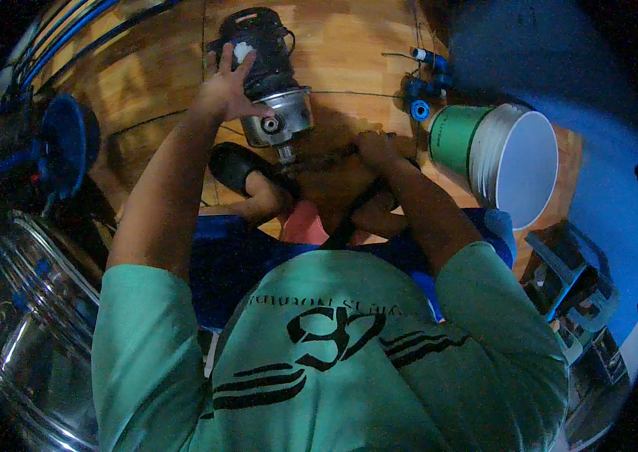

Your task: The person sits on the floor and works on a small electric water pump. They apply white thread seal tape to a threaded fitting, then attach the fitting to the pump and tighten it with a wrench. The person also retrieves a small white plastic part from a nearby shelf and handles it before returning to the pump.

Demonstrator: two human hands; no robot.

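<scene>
A water pump (279, 120) with a dark motor body (258, 45) and a shiny metal head lies on the floor ahead of me. My left hand (230, 87) is spread over its left side, fingers apart, the thumb by a round port on the metal head. A short metal pipe stub (285, 154) points from the head toward me. My right hand (377, 153) is closed around the end of a dark, long-handled tool (326, 160), which looks like a wrench. Its other end reaches the stub, but shadow hides whether it grips it.
Blue pipe fittings (433, 71) lie beyond a green-and-white bucket (460, 132) tipped on its side at right. A blue basin (66, 143) and a large shiny metal tank (29, 316) stand at left. Blue plastic furniture (575, 279) is at lower right. My sandalled foot (232, 169) is beside the pump.
</scene>
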